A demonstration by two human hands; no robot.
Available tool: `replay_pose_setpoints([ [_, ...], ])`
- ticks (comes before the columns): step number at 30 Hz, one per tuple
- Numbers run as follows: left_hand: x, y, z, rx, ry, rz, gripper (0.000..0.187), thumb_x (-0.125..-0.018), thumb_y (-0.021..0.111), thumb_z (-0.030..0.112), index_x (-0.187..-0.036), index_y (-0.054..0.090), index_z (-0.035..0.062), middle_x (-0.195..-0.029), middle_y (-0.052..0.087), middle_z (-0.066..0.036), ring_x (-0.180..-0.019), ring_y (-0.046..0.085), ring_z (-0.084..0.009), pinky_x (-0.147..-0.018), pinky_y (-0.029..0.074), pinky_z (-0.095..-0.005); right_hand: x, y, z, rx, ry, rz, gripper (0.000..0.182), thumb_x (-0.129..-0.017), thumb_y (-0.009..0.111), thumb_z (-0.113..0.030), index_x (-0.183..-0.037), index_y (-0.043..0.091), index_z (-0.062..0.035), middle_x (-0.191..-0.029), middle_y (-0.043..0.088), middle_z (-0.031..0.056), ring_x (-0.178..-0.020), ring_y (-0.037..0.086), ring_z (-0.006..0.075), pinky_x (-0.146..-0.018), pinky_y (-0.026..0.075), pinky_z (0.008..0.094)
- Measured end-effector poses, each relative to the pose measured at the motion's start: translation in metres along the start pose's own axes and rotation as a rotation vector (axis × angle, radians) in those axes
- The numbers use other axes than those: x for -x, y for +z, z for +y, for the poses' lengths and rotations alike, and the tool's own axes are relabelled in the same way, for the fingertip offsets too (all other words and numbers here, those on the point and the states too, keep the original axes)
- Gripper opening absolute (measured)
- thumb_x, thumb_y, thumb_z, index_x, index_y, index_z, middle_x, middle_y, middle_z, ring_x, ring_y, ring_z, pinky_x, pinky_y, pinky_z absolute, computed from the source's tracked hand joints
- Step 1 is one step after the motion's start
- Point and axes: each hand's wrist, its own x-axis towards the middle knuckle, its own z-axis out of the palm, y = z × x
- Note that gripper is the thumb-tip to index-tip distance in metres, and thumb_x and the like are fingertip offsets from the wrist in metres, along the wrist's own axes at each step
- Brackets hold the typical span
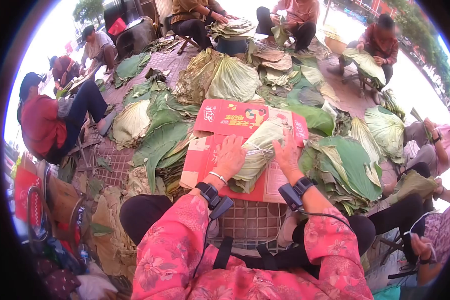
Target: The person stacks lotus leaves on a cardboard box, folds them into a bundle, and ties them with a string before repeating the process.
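Observation:
A long bundle of folded pale-green leaves (260,145) lies slantwise in front of me, with white string around its middle. Under it is a flattened red cardboard box (200,165) with yellow and white print. At the bundle's left side rests my left hand (231,156), its fingers stretched out and pointing forward. My right hand (286,155) is at the right side near the string, fingers spread and extended. Neither hand is wrapped around the bundle.
Large leaf piles surround the cardboard: a green stack (347,165) at right, green leaves (160,130) at left, a dry fan-shaped pile (230,80) ahead. Several people sit around, some holding leaves. Bags (27,195) stand at lower left. Grid-patterned paving (242,220) shows before me.

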Motion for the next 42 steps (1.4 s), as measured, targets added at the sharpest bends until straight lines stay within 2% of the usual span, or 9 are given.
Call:
replay_pose_setpoints([
  [3,0.018,0.012,0.028,-0.223,0.065,-0.032,0.062,-0.083,0.052,0.042,-0.133,0.035,0.0085,-0.138,0.03,-0.018,-0.13,0.024,-0.0339,-0.102,0.021,-0.052,-0.016,0.008,-0.028,0.203,-0.209,-0.176,0.056,-0.081,0.056,-0.029,-0.129,0.039,-0.0049,-0.128,0.043,0.0166,-0.121,0.037,0.0328,-0.098,0.028,0.0422],
  [4,0.024,0.02,0.029,-0.233,0.071,-0.044,0.066,-0.083,0.051,0.044,-0.134,0.033,0.0075,-0.14,0.026,-0.018,-0.131,0.022,-0.0344,-0.103,0.019,-0.0527,-0.019,0.017,-0.027,0.284,-0.268,-0.251,0.057,-0.084,0.051,-0.037,-0.131,0.037,-0.0083,-0.134,0.038,0.0134,-0.126,0.031,0.0315,-0.102,0.021,0.0457],
  [8,0.032,0.037,0.02,-0.231,0.075,-0.059,0.076,-0.082,0.047,0.052,-0.136,0.027,0.0023,-0.142,0.021,-0.02,-0.133,0.017,-0.0359,-0.103,0.017,-0.0539,-0.009,0.057,0.002,0.449,-0.221,-0.48,0.059,-0.088,0.039,-0.047,-0.135,0.034,-0.0125,-0.142,0.029,0.0126,-0.132,0.022,0.0315,-0.102,0.012,0.0542],
  [10,0.031,0.039,0.017,-0.201,0.084,-0.038,0.081,-0.08,0.048,0.054,-0.134,0.028,-0.0026,-0.141,0.024,-0.022,-0.132,0.019,-0.0377,-0.102,0.018,-0.054,-0.009,0.06,0.004,0.437,-0.233,-0.453,0.058,-0.088,0.041,-0.047,-0.134,0.035,-0.0123,-0.141,0.029,0.0124,-0.132,0.022,0.0315,-0.102,0.012,0.0538],
  [17,0.028,0.042,0.012,-0.197,0.101,-0.06,0.082,-0.079,0.048,0.056,-0.132,0.032,-0.0043,-0.139,0.027,-0.024,-0.131,0.02,-0.0403,-0.102,0.018,-0.0546,-0.007,0.064,0.004,0.424,-0.251,-0.388,0.056,-0.086,0.043,-0.045,-0.131,0.04,-0.0125,-0.14,0.032,0.0108,-0.131,0.023,0.0307,-0.102,0.013,0.0523],
  [23,0.042,0.022,0.014,-0.214,0.061,-0.052,0.084,-0.078,0.047,0.059,-0.131,0.032,-0.0047,-0.137,0.029,-0.025,-0.13,0.021,-0.0396,-0.101,0.015,-0.0582,-0.007,0.06,0.002,0.446,-0.221,-0.425,0.055,-0.088,0.041,-0.044,-0.134,0.037,-0.0139,-0.141,0.031,0.0112,-0.133,0.022,0.0293,-0.103,0.013,0.0499],
  [27,0.054,0.016,0.002,-0.261,-0.021,0.007,0.085,-0.076,0.049,0.061,-0.129,0.035,-0.0045,-0.132,0.035,-0.024,-0.127,0.026,-0.0387,-0.101,0.016,-0.0565,-0.009,0.059,-0.002,0.418,-0.243,-0.41,0.055,-0.088,0.04,-0.046,-0.132,0.039,-0.0133,-0.14,0.032,0.0117,-0.132,0.023,0.03,-0.103,0.012,0.0518],
  [31,0.053,0.021,0.0,-0.262,0.015,0.049,0.084,-0.074,0.054,0.058,-0.127,0.036,-0.0048,-0.13,0.038,-0.023,-0.126,0.028,-0.0389,-0.102,0.018,-0.0536,-0.025,0.048,-0.033,0.577,-0.181,-0.586,0.058,-0.088,0.039,-0.048,-0.134,0.036,-0.013,-0.141,0.03,0.0137,-0.133,0.019,0.0329,-0.103,0.009,0.057],
  [42,0.052,0.023,-0.007,-0.176,0.035,0.069,0.08,-0.074,0.057,0.052,-0.126,0.037,-0.0055,-0.13,0.037,-0.023,-0.125,0.028,-0.0414,-0.102,0.02,-0.0518,0.0,0.074,-0.024,0.46,-0.243,-0.441,0.054,-0.086,0.042,-0.047,-0.129,0.045,-0.0142,-0.14,0.03,0.014,-0.132,0.02,0.0335,-0.102,0.011,0.0584],
])
